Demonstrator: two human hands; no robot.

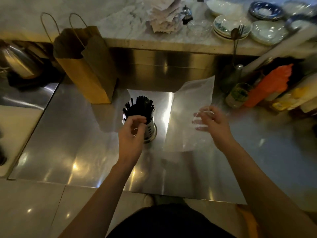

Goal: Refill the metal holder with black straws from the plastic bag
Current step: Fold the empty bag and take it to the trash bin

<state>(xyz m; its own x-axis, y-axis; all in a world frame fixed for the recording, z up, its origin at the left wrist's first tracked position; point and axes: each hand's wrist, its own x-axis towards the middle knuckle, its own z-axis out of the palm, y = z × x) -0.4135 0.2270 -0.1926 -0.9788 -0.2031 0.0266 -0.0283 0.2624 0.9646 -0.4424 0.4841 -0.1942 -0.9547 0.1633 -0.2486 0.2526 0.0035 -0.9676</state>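
— How far along are we with the refill?

— Nearly done, we judge. The metal holder [151, 129] stands upright on the steel counter [68, 143], and it is packed with black straws [139, 107] that fan out above its rim.

— And the plastic bag [193, 100]?

— It lies just to the right of the holder, flat and see-through, with its far end curling up toward the back wall. We see no straws in it, so it looks emptied.

— What are our hands doing?

— Our left hand [132, 133] is at the near side of the holder, with its fingers curled in over the straw tops. They touch the straws, but we cannot tell whether they pinch any. Our right hand [214, 124] has the near part of the bag between thumb and fingers; the fingertips show through the film.

— So what is left?

— Probably only to settle the bundle so that the straws stand evenly, then put the bag aside. The brown paper bag [89, 66] behind the holder and the stacked bowls [228, 26] on the marble ledge play no part that we can see.
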